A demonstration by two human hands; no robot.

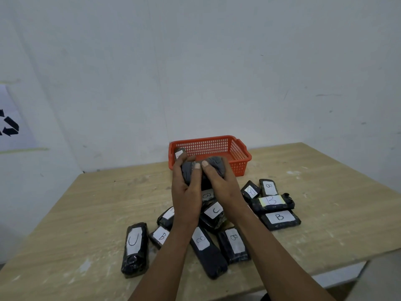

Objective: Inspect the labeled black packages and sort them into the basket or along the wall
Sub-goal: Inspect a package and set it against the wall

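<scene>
Fingers (196,170) around black package (188,170)

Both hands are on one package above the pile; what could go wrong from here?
The black wrapped package, held by left hand and right hand, shows no readable label, so it may get missorted. The forearms hang over the loose labeled packages; lowering them might shove some across the wooden table.

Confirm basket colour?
Orange-red plastic mesh basket, at the wall on the table; head view shows it clearly.
</scene>
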